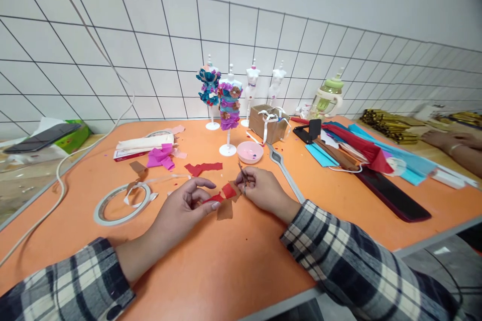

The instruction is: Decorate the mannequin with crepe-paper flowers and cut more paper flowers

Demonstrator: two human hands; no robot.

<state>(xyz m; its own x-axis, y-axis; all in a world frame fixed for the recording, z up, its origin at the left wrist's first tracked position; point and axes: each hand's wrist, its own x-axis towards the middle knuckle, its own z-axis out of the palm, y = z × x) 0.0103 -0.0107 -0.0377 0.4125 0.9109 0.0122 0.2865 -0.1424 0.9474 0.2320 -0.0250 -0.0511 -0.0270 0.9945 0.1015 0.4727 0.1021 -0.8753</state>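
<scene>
A small red paper piece (227, 191) is being pinched between both hands at the middle of the orange table (233, 261). The left hand (184, 205) is being closed on its left end, fingers together. The right hand (259, 188) is being clamped on little scissors (242, 173), at three o'clock from the paper. The paper should probably be held tight and flat while small, slow snips are being made. A pink bowl (250, 151) is sitting at twelve o'clock.

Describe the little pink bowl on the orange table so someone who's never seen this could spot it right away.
Start at the orange table and find the row of small white mannequins near the wire grid. The pink bowl sits in front of them, beside the round foot of the flower-covered mannequin. It is the only shallow round pink dish there.
</scene>
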